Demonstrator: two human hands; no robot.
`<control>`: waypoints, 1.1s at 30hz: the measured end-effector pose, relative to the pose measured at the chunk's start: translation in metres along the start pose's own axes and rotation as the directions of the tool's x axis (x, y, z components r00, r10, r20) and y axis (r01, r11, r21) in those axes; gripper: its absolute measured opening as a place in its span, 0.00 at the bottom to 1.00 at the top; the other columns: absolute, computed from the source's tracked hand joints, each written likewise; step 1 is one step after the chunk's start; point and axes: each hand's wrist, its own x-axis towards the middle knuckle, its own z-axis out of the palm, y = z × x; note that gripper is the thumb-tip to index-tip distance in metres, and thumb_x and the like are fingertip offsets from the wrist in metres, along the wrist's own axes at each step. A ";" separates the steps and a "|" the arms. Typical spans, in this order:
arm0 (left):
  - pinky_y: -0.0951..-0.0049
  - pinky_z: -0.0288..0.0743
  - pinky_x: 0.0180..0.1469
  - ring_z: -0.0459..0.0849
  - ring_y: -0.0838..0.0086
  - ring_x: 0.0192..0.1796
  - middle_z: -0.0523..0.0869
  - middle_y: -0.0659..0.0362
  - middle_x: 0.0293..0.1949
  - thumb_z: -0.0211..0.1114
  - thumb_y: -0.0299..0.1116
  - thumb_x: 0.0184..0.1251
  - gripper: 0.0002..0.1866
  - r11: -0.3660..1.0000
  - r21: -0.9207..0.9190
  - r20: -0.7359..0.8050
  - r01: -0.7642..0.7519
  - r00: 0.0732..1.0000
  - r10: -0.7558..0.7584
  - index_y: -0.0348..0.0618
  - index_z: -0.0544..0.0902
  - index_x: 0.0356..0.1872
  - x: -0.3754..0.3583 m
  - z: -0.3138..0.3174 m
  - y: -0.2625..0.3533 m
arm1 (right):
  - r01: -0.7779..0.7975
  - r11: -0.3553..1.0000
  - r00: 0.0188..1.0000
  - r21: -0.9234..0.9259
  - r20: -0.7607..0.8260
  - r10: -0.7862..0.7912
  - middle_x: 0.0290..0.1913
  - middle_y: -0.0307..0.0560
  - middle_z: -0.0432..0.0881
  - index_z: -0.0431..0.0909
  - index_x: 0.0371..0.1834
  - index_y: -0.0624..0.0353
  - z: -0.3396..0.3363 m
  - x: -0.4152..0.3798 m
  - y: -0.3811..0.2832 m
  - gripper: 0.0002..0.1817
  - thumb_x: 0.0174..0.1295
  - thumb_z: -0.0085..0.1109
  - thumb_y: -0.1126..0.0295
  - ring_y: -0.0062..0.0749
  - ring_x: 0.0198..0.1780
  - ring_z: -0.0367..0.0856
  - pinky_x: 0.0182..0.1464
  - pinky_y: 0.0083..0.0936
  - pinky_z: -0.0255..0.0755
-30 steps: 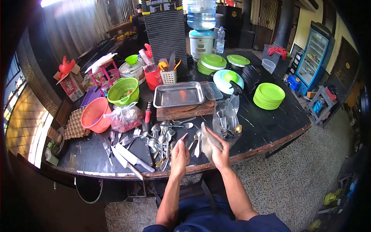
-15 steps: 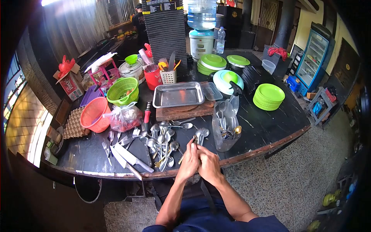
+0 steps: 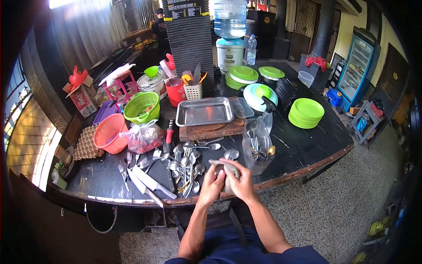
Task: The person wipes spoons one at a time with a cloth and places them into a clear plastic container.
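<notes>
A greyish cloth [image 3: 229, 168] is bunched between the left hand [image 3: 239, 181] and right hand [image 3: 212, 185] of a worker at the near edge of a black table [image 3: 281, 152], the fingers of both curled closely around it; what it may wrap is hard to make out. Just beyond lie spoons [image 3: 231, 154]. To the left, a heap of cutlery [image 3: 184, 165] sits beside two knives [image 3: 153, 181]; to the right stands a clear container [image 3: 257, 152] of utensils. Farther off, a metal tray [image 3: 205, 111] rests on a wooden board [image 3: 211, 131].
</notes>
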 end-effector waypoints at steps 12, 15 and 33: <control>0.82 0.67 0.24 0.74 0.84 0.26 0.79 0.62 0.30 0.73 0.22 0.67 0.17 0.967 -0.018 -0.380 -0.253 0.897 0.228 0.43 0.70 0.46 0.007 -0.011 -0.006 | -0.102 0.991 0.995 -0.083 -0.012 0.101 0.40 0.46 0.91 0.85 0.55 0.69 0.013 -0.016 -0.001 0.18 0.69 0.70 0.65 0.19 0.41 0.84 0.43 0.24 0.79; 0.82 0.69 0.24 0.77 0.84 0.26 0.82 0.61 0.32 0.73 0.20 0.66 0.15 0.969 -0.005 -0.480 -0.246 0.851 0.213 0.38 0.77 0.49 0.002 -0.006 0.002 | -0.086 0.995 0.996 -0.046 -0.004 0.085 0.39 0.46 0.91 0.85 0.55 0.69 0.019 -0.020 -0.001 0.20 0.69 0.71 0.64 0.19 0.41 0.85 0.44 0.24 0.80; 0.71 0.80 0.30 0.82 0.77 0.26 0.88 0.59 0.36 0.66 0.39 0.77 0.10 0.847 -0.424 -0.536 -0.321 0.843 0.051 0.43 0.83 0.47 0.016 -0.039 -0.007 | -0.092 0.943 0.952 -0.319 0.251 0.177 0.37 0.65 0.88 0.85 0.51 0.66 0.020 -0.040 0.014 0.21 0.57 0.75 0.65 0.50 0.40 0.92 0.40 0.36 0.82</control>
